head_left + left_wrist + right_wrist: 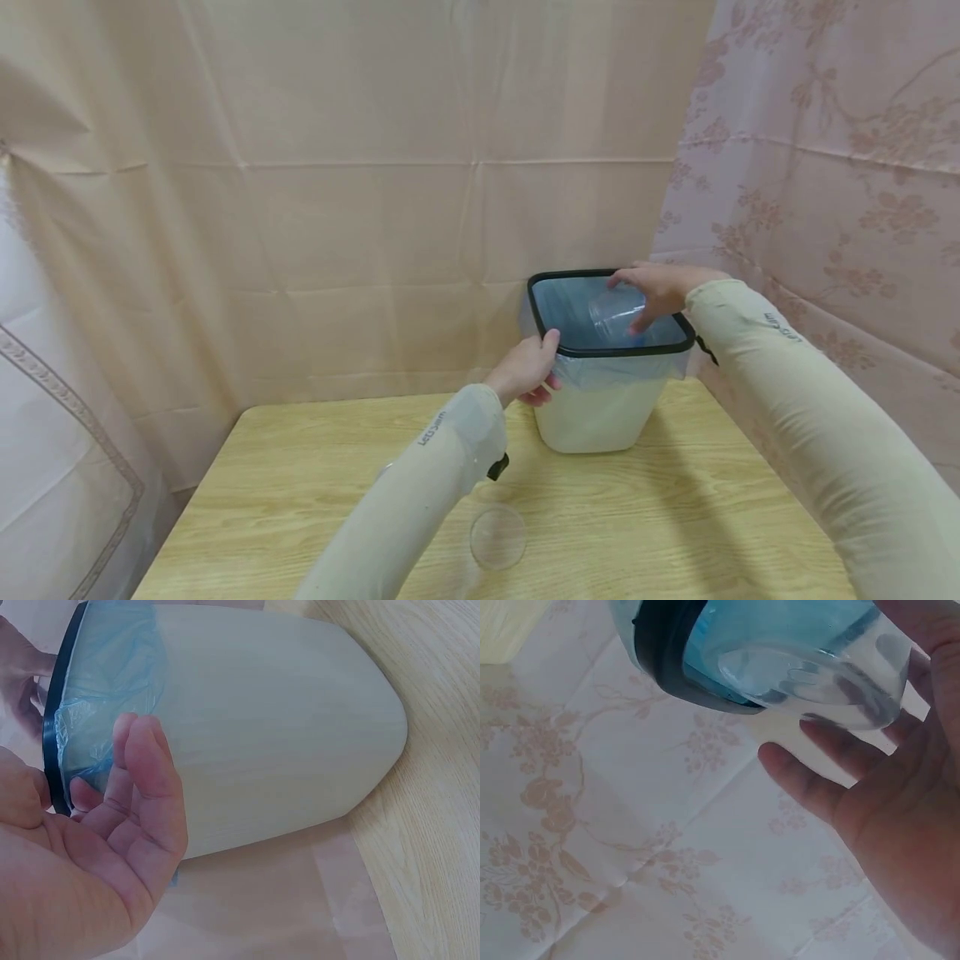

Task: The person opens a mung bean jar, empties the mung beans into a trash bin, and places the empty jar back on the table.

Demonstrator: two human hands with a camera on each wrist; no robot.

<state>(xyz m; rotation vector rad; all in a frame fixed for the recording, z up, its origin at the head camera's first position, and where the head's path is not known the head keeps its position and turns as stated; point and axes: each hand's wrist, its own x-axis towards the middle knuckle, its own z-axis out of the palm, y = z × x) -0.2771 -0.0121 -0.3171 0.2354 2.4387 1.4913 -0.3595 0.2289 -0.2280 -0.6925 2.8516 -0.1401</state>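
Note:
A pale trash bin with a black rim and a thin blue bag lining it stands on the table. My left hand holds the near left corner of the rim, thumb on top and the other fingers outside against the bag. Over the bin's mouth, my right hand grips a clear plastic cup, thumb on one side and fingers on the other. The cup is tilted, its far end inside the rim. The bottom of the bin is hidden.
A clear round lid lies on the wooden table, near the left forearm. Part of another clear thing shows behind that sleeve; its kind is hidden. A beige cloth hangs behind the table, and a flowered cloth on the right.

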